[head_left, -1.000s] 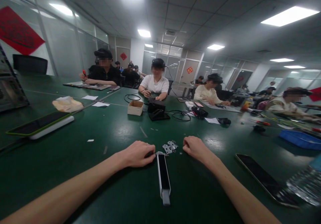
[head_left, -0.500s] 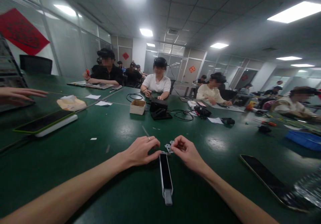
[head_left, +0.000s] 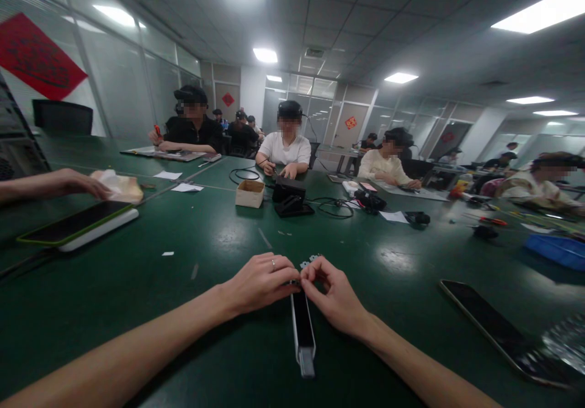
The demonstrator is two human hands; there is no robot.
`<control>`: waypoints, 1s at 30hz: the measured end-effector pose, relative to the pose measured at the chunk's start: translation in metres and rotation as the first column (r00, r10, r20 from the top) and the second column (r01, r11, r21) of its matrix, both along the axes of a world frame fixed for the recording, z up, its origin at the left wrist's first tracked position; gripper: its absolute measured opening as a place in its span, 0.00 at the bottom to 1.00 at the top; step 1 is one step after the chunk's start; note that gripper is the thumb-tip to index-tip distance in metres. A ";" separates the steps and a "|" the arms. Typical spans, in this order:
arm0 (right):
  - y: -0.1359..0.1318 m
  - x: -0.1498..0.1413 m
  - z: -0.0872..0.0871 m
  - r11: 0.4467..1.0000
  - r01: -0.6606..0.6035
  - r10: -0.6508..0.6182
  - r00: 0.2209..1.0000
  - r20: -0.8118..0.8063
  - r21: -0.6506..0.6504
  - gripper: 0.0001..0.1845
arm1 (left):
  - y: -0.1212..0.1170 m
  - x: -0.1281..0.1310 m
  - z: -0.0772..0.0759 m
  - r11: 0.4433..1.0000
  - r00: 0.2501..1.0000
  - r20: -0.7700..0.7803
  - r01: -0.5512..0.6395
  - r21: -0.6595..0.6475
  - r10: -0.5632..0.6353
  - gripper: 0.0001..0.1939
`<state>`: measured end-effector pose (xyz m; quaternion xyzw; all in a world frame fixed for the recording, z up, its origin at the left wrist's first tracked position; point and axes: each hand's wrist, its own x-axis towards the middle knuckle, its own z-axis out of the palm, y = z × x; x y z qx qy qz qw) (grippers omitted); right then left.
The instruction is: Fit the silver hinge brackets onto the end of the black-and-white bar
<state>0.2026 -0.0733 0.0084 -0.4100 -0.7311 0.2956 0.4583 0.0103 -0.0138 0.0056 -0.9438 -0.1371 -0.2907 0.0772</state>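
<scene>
A narrow black-and-silver metal bar [head_left: 302, 332] lies on the green table [head_left: 183, 255], pointing away from me. My left hand [head_left: 260, 284], with a ring on one finger, has its fingertips pinched at the bar's far end. My right hand [head_left: 331, 292] is right beside it, fingers curled around a small perforated metal bracket [head_left: 309, 260]. Only the bracket's top edge shows above those fingers. The two hands nearly touch, and they hide the joint between the bar and the bracket.
A co-worker's hand [head_left: 68, 183] reaches in at the left near a crumpled packet [head_left: 119, 187] and a green-edged tablet [head_left: 77, 225]. A phone [head_left: 503, 332] lies at right, with a plastic bottle [head_left: 564, 344] at the edge. Farther off are a cardboard box [head_left: 250, 193] and a black device [head_left: 287, 197].
My hands have closed in from either side, and the bracket, loose on the table a second ago, is now between my fingers. A co-worker's hand has moved in toward the packet.
</scene>
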 end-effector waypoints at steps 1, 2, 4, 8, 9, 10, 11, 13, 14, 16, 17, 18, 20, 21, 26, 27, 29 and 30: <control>0.001 0.000 -0.001 1.000 0.005 -0.005 1.000 0.011 0.009 0.08 | 0.000 0.000 0.000 1.000 1.000 -0.011 -0.007 -0.003 0.007 0.12; 0.002 0.000 -0.002 1.000 0.011 -0.011 1.000 0.020 0.017 0.08 | -0.001 0.000 0.000 1.000 1.000 -0.020 -0.013 -0.009 0.013 0.12; 0.003 -0.001 -0.004 1.000 0.016 -0.017 0.999 0.031 0.026 0.07 | -0.001 -0.001 0.000 1.000 0.999 -0.032 -0.017 -0.016 0.016 0.12; 0.004 -0.001 -0.006 0.999 0.023 -0.025 0.998 0.054 0.045 0.06 | 0.000 -0.002 0.001 1.000 0.999 -0.035 -0.003 -0.016 0.003 0.13; 0.005 0.000 -0.005 0.998 0.025 -0.030 0.996 0.080 0.058 0.05 | 0.001 -0.002 0.001 1.000 0.999 -0.038 -0.004 -0.020 0.003 0.13; 0.005 0.002 -0.004 0.997 0.029 -0.038 0.992 0.121 0.077 0.04 | 0.003 -0.003 0.001 1.000 0.999 -0.038 -0.006 -0.024 0.005 0.13; 0.006 0.005 -0.003 0.994 0.031 -0.049 0.983 0.176 0.106 0.03 | 0.005 -0.004 0.001 0.999 0.999 -0.037 -0.011 -0.030 0.010 0.12; 0.008 0.012 0.001 0.984 0.012 -0.070 0.942 0.327 0.176 0.01 | 0.010 -0.005 0.000 0.998 0.999 -0.034 -0.031 -0.053 0.029 0.10; 0.009 0.017 0.004 0.978 -0.012 -0.077 0.909 0.409 0.209 0.01 | 0.013 -0.006 0.000 0.997 0.999 -0.033 -0.041 -0.072 0.039 0.09; 0.011 0.025 0.008 0.966 -0.063 -0.087 0.832 0.548 0.249 0.02 | 0.017 -0.009 0.001 0.991 0.998 -0.045 -0.057 -0.125 0.051 0.08; 0.012 0.029 0.010 0.964 -0.081 -0.090 0.795 0.600 0.253 0.03 | 0.018 -0.010 0.002 0.986 0.997 -0.057 -0.060 -0.153 0.052 0.07; 0.013 0.032 0.012 0.964 -0.091 -0.093 0.763 0.640 0.249 0.03 | 0.019 -0.011 0.004 0.982 0.997 -0.069 -0.059 -0.177 0.047 0.07; 0.013 0.035 0.015 0.970 -0.090 -0.096 0.715 0.692 0.227 0.05 | 0.019 -0.013 0.007 0.975 0.995 -0.092 -0.056 -0.217 0.037 0.07; 0.012 0.035 0.015 0.973 -0.088 -0.092 0.697 0.711 0.212 0.06 | 0.019 -0.014 0.009 0.971 0.994 -0.101 -0.054 -0.233 0.031 0.07; 0.011 0.031 0.015 0.978 -0.089 -0.086 0.652 0.754 0.189 0.09 | 0.018 -0.015 0.011 0.957 0.996 -0.084 -0.031 -0.288 0.007 0.09; 0.011 0.031 0.014 0.978 -0.086 -0.091 0.643 0.761 0.190 0.09 | 0.018 -0.015 0.011 0.955 0.997 -0.077 -0.025 -0.296 0.002 0.09; 0.011 0.031 0.013 0.979 -0.077 -0.101 0.626 0.773 0.190 0.10 | 0.019 -0.015 0.010 0.950 0.998 -0.068 -0.010 -0.312 -0.012 0.09; 0.012 0.031 0.013 0.979 -0.077 -0.102 0.619 0.779 0.189 0.10 | 0.019 -0.015 0.009 0.948 0.998 -0.061 0.000 -0.318 -0.020 0.09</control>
